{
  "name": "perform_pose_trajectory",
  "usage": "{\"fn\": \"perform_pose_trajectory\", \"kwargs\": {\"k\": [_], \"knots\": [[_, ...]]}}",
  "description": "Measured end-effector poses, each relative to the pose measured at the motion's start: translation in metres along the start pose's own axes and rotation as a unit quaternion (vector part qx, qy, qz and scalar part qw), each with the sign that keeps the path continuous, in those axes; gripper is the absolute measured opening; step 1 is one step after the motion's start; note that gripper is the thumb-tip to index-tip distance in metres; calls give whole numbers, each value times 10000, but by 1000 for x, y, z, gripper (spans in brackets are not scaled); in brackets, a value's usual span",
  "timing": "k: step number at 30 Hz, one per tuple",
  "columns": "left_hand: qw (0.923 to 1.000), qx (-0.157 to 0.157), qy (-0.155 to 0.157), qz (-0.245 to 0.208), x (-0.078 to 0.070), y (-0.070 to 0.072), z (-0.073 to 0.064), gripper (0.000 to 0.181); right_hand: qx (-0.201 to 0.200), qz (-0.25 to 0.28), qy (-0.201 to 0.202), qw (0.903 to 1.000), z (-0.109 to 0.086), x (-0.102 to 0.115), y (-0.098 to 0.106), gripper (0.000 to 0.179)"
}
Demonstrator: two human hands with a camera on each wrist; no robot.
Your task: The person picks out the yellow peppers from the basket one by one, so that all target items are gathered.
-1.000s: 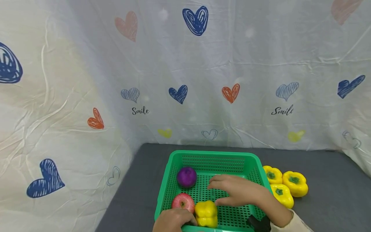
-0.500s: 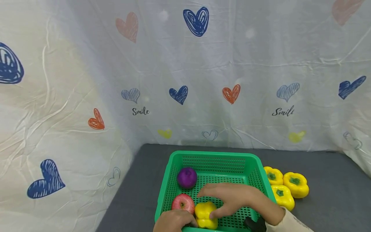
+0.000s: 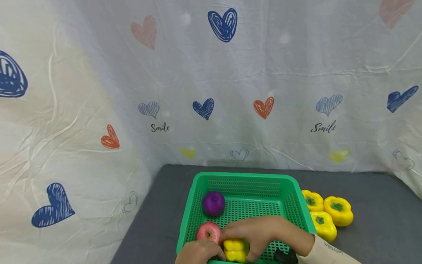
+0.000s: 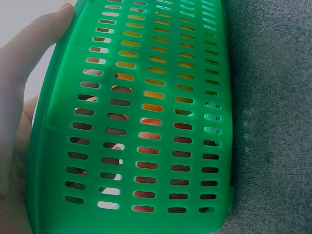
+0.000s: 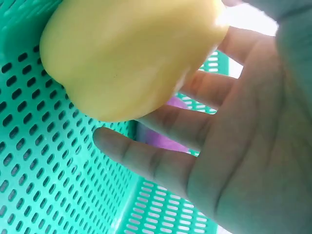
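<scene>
Inside the green plastic basket [image 3: 245,175], my right hand [image 3: 255,231] holds a yellow bell pepper [image 3: 235,252], fingers over its far left side and thumb on its right. In the right wrist view the pepper [image 5: 131,58] lies against the fingers, near the perforated basket wall. My left hand [image 3: 198,253] grips the basket's near rim; in the left wrist view its thumb lies along the rim, outside the wall [image 4: 146,146]. A red apple [image 3: 208,231] sits left of the pepper. Behind the apple is a round purple fruit or vegetable [image 3: 213,203], its kind unclear.
To the right of the basket, three yellow bell peppers [image 3: 337,211] stand close together on the dark grey tabletop [image 3: 379,227]. A black strap-like object [image 3: 285,256] shows at the right wrist. A white curtain [image 3: 283,73] printed with hearts hangs behind and to the left.
My right hand has moved left and down over the basket and taken hold of the yellow bell pepper. The left hand stays at the near rim.
</scene>
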State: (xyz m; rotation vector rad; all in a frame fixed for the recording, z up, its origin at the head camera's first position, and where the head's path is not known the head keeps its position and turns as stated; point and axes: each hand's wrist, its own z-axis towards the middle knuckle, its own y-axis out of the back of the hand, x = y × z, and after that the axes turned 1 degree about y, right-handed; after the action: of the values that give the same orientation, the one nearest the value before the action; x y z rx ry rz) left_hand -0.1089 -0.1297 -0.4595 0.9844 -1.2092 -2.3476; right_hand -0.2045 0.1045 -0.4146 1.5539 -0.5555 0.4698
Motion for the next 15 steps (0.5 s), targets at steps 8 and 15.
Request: {"fn": "perform_pose_trajectory", "kwargs": {"k": [8,15], "knots": [[9996,-92,120,-218,1,-2,0,14,-222,-149,-1377,9901,-5,6,0,67],[9990,14,316,-327,-1,0,0,19,-238,-907,-2374,9669,-7,12,0,65]]}}
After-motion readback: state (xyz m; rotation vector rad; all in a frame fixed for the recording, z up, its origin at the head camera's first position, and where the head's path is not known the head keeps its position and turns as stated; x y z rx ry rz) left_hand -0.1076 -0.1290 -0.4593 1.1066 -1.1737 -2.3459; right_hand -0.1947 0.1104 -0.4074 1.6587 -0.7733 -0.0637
